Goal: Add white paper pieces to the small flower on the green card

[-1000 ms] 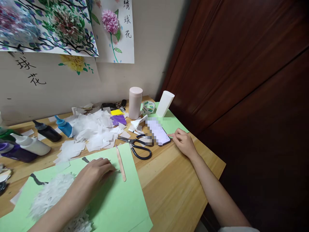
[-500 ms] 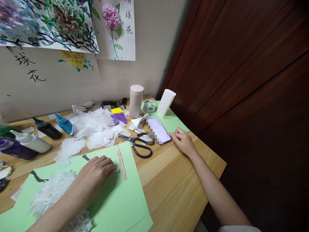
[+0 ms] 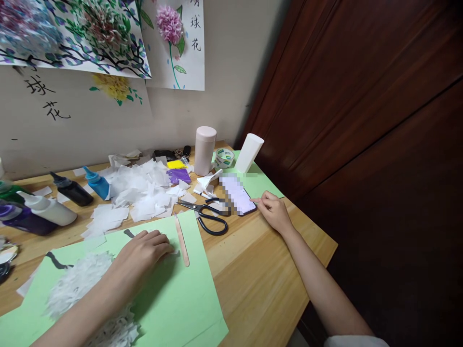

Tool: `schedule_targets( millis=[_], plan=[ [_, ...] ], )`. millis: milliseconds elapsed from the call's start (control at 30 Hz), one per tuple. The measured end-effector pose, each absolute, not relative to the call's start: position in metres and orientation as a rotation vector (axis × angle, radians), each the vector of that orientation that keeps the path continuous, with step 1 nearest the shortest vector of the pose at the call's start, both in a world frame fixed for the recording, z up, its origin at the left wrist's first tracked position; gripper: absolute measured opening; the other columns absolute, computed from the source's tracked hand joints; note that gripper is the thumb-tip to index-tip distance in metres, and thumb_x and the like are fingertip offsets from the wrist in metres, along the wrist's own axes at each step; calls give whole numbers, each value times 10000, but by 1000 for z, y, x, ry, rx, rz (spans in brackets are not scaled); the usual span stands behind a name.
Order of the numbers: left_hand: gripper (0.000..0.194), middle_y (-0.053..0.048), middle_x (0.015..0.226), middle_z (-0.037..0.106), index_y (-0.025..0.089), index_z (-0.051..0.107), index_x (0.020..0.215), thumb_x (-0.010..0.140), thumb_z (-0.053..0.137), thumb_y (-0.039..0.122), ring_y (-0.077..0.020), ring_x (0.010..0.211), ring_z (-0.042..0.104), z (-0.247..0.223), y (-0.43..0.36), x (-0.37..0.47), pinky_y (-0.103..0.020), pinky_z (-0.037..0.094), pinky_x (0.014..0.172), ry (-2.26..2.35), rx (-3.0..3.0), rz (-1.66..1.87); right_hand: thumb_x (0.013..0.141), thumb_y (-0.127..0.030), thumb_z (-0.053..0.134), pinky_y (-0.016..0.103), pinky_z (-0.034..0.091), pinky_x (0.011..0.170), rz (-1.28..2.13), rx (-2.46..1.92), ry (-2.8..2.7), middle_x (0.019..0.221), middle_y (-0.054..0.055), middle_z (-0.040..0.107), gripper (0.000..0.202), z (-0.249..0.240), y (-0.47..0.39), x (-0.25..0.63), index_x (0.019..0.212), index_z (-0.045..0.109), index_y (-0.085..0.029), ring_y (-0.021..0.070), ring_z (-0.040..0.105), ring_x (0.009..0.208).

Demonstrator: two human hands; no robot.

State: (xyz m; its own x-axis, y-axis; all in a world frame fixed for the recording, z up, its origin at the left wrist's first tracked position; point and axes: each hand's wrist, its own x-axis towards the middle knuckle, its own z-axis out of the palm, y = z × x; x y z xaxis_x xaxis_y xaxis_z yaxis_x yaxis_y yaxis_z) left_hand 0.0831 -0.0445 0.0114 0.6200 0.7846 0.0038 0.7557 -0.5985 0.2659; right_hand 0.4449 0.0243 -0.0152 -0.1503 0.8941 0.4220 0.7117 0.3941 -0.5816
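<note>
My left hand (image 3: pixel 146 250) rests over a green paper sheet (image 3: pixel 195 299) with its fingers bent and pressed together. A small piece of white paper (image 3: pixel 175 253) pokes out at its fingertips. Below that forearm, fluffy clusters of white paper petals (image 3: pixel 81 279) and dark painted strokes (image 3: pixel 58 261) cover part of the sheet. A wooden craft stick (image 3: pixel 182 241) lies to the right of those fingers. My right hand (image 3: pixel 273 210) stretches its index finger to the edge of a phone (image 3: pixel 243 197) with a lit, partly blurred screen; the other fingers are curled and hold nothing.
Black-handled scissors (image 3: pixel 210 212) lie beside the phone. Behind are a pile of white paper squares (image 3: pixel 141 183), a pink cup (image 3: pixel 205 152), a tape roll (image 3: pixel 224 157) and a white cylinder (image 3: pixel 249 153). Paint bottles (image 3: pixel 70 189) lie at left. A dark wooden panel (image 3: pixel 361 120) borders the right.
The view has shifted very slightly. Both hands keep nearly the same places, the right index finger still at the phone's edge.
</note>
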Motion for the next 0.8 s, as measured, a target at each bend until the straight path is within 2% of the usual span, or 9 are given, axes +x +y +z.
schedule_targets(
  millis=[233,333,400,467,567,700,800],
  plan=[
    [310,-7,879,678,269,649,894,895,342,231,-163,797,577,10,-41,80,-297,352,691,1247,2600,113,864,-239,451,263,380,583,224,-1408,-1994,598,-16,338,439,-16,25,447,432,391,-184,134,532,641],
    [292,5,859,676,277,652,878,888,363,230,-157,781,576,9,-41,80,-290,348,681,1239,2600,138,868,-238,442,272,367,601,159,-1411,-2021,591,-15,364,427,-16,25,447,446,479,-181,120,469,589],
    [285,8,854,673,275,654,868,882,375,220,-150,766,575,10,-42,81,-285,346,680,1250,2594,156,886,-240,413,276,365,613,143,-1389,-2054,609,-11,379,382,-15,24,444,568,617,-184,124,460,602],
    [285,11,851,669,275,654,865,878,379,203,-149,762,573,10,-43,82,-285,345,685,1268,2586,155,904,-237,383,288,368,647,132,-1354,-2121,652,-1,416,332,-14,23,439,818,701,-200,133,475,647],
    [283,12,850,668,277,654,868,872,386,185,-154,776,571,12,-44,83,-290,343,693,1278,2580,143,914,-225,374,313,366,711,136,-1305,-2236,729,18,476,325,-13,21,429,1076,655,-236,145,497,723],
    [288,5,854,669,279,654,875,877,378,197,-163,794,568,12,-44,83,-298,346,696,1270,2578,144,910,-219,385,323,365,736,157,-1271,-2303,759,28,498,327,-14,20,423,1118,635,-259,157,508,771],
    [295,-4,856,672,272,659,879,881,370,216,-162,795,568,10,-44,82,-300,353,695,1254,2581,183,905,-211,381,323,364,725,82,-1297,-2249,737,27,491,334,-16,21,427,1109,643,-248,157,495,737]
  ],
)
